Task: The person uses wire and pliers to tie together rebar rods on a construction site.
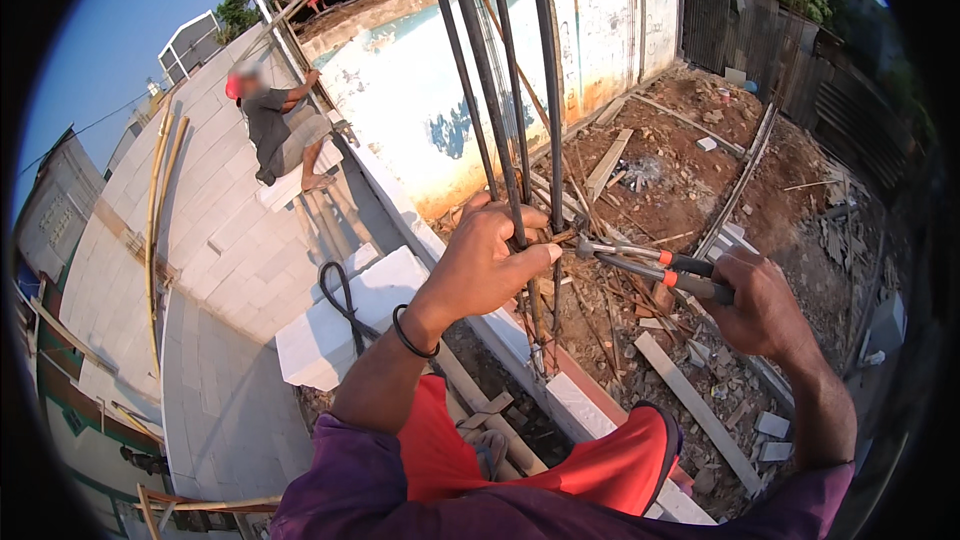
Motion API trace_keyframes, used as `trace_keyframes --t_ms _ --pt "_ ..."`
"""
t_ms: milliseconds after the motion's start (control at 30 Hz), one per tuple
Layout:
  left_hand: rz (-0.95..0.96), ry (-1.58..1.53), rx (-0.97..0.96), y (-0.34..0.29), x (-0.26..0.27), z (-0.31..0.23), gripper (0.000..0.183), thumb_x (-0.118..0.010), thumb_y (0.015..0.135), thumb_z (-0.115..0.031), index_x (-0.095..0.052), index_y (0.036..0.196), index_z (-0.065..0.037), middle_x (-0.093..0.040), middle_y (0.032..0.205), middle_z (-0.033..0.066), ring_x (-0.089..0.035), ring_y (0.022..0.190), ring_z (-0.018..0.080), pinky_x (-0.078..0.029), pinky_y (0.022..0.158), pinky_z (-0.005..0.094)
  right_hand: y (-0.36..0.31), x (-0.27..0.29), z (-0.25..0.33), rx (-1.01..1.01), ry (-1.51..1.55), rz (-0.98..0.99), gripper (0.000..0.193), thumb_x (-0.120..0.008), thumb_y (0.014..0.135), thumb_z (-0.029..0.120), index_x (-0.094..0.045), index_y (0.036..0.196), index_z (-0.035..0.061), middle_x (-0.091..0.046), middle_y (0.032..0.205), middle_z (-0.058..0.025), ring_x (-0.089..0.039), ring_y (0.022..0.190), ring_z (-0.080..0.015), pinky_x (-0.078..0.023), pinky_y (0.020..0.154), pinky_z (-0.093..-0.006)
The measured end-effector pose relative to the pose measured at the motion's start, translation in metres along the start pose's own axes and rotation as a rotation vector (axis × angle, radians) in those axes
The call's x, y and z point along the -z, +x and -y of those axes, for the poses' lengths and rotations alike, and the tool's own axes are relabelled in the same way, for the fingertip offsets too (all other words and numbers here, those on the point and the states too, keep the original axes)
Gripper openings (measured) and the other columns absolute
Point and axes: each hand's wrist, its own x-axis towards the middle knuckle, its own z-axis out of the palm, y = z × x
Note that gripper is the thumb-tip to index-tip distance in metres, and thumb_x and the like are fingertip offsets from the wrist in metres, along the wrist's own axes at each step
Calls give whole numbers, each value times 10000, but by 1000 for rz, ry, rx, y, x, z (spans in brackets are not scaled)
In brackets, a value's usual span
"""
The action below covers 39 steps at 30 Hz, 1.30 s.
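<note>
My left hand (490,260) grips a bundle of upright steel reinforcing bars (500,60) that rise to the top of the view. A black band circles that wrist. My right hand (760,305) is closed on the black and orange handles of a pair of pincers (640,262). The tool's jaws meet the bars just right of my left fingers, where thin tie wire seems to sit. My knees in red shorts (600,465) are below, above a narrow wall top.
A white block (330,325) with a black loop of cord lies at my left. Another person (280,130) sits on the pale block wall further back. Rubble, planks (700,410) and loose bars cover the ground at the right, beside a stained white wall (430,100).
</note>
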Motion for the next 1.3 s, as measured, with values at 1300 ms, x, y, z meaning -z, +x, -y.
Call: trace_keyframes --t_ms 1300 --pt "-246 -1606 120 20 -161 -13 572 -644 967 -442 -514 1344 -32 -604 1314 157 -575 1232 272 -421 1072 447 41 -15 -41 -225 831 793 378 -597 1008 380 -587 1134 24 -622 794 -41 -608 700 -151 -502 656 -323"
